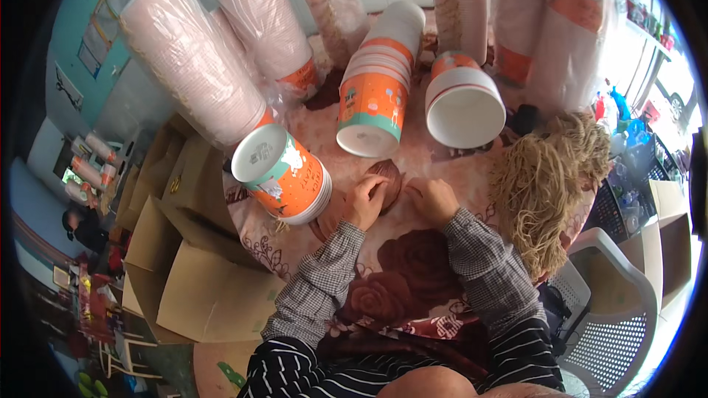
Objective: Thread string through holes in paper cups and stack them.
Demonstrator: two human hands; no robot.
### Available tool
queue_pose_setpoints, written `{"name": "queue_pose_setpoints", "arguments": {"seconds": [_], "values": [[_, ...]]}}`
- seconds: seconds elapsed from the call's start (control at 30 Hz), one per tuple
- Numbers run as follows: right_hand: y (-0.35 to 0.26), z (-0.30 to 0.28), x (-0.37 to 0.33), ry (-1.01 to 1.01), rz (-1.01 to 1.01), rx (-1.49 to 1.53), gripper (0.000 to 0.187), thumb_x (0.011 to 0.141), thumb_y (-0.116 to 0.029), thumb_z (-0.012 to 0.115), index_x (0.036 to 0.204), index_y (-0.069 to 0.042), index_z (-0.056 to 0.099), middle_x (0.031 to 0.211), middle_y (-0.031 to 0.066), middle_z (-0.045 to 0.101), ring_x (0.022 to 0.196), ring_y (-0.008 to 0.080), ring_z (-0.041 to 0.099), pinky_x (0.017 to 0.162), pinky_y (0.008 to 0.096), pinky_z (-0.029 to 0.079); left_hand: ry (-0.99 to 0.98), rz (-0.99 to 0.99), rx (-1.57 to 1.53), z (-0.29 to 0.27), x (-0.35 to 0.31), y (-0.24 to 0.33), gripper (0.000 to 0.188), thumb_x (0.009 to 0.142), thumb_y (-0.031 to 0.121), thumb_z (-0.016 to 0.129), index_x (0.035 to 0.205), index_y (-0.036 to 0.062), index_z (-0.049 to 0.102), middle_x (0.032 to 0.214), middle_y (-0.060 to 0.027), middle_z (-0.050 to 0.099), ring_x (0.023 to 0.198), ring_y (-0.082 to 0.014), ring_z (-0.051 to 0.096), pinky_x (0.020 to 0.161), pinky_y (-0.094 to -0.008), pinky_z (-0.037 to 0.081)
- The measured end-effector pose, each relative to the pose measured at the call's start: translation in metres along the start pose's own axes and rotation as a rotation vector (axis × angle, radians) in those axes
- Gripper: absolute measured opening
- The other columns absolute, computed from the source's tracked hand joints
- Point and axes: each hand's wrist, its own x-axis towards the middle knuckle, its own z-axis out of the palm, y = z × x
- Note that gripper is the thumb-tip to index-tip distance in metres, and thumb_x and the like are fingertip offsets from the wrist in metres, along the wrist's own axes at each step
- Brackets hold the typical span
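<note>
Head view: the left hand [363,201] has its fingers bent and drawn together over a dark brown printed flower on the pink tablecloth [483,169], and the right hand [433,200], its fingers curled inward, lies just beside it, apart; whether either one pinches something thin, I cannot tell. Taking the gap between the hands as the dial's centre, a nested cup stack [375,99] in orange and green lies just short of twelve, its base facing the person. At one o'clock a white-lined cup [464,112] lies with its open mouth toward the hands. Between nine and ten, near the left hand, an upside-down stack [295,177] shows its pale base. At three, well apart from the right hand, sits a tangled bundle of tan strands [546,188] (shaggy, some hanging over the table's edge). Tall plastic-wrapped stacks [193,59] stand from ten round to half past one. Open cardboard boxes [214,291] sit at eight, and a pale plastic chair [612,339] at four.
</note>
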Motion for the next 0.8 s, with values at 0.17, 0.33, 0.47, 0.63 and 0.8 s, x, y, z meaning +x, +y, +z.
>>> {"name": "queue_pose_setpoints", "arguments": {"seconds": [0.17, 0.33, 0.47, 0.63, 0.8], "values": [[0.029, 0.001, -0.006, 0.155, 0.062, 0.184, 0.016, 0.083, -0.019, 0.060, 0.084, -0.004, 0.065, 0.077, 0.0206, 0.063, 0.073, 0.0401, 0.061, 0.065, 0.0456, 0.049, 0.062, -0.034, -0.042, 0.011, -0.009, 0.009, 0.011, 0.085, 0.010, 0.061, 0.091, 0.0017, 0.065, 0.089, -0.0096, 0.066, 0.082, -0.0224, 0.064, 0.071, -0.0311, 0.049], [0.035, -0.017, 0.001, 0.351, 0.161, 0.226, 0.015, 0.080, -0.014, 0.061, 0.085, -0.001, 0.064, 0.076, 0.0207, 0.063, 0.069, 0.0365, 0.063, 0.062, 0.0381, 0.049, -0.036, -0.200, -0.147, -0.007, -0.031, 0.039, 0.014, 0.089, 0.013, 0.060, 0.096, 0.0029, 0.067, 0.095, -0.0039, 0.065, 0.082, -0.0124, 0.060, 0.070, -0.0241, 0.047], [0.046, -0.029, 0.006, 0.563, 0.224, 0.305, 0.015, 0.084, -0.015, 0.061, 0.087, 0.000, 0.064, 0.077, 0.0171, 0.065, 0.073, 0.0322, 0.066, 0.066, 0.0367, 0.051, -0.070, -0.264, -0.140, -0.013, -0.032, 0.031, 0.017, 0.090, 0.016, 0.060, 0.098, 0.0023, 0.066, 0.093, -0.0023, 0.065, 0.083, -0.0101, 0.059, 0.075, -0.0245, 0.047], [0.074, -0.044, 0.010, 0.827, 0.328, 0.346, 0.016, 0.086, -0.015, 0.062, 0.091, 0.000, 0.063, 0.079, 0.0163, 0.065, 0.073, 0.0287, 0.066, 0.067, 0.0347, 0.051, -0.029, -0.506, -0.526, -0.009, -0.026, 0.034, 0.022, 0.094, 0.016, 0.053, 0.098, -0.0033, 0.064, 0.090, -0.0089, 0.067, 0.081, -0.0155, 0.063, 0.076, -0.0271, 0.050], [0.107, -0.032, 0.017, 1.024, 0.331, 0.438, 0.039, 0.086, -0.005, 0.060, 0.123, -0.001, 0.049, 0.113, 0.0182, 0.058, 0.100, 0.0256, 0.060, 0.081, 0.0327, 0.049, 0.045, -0.523, -0.647, -0.014, -0.030, 0.034, 0.026, 0.096, 0.016, 0.049, 0.096, -0.0053, 0.063, 0.089, -0.0124, 0.066, 0.083, -0.0185, 0.062, 0.078, -0.0285, 0.049]]}}
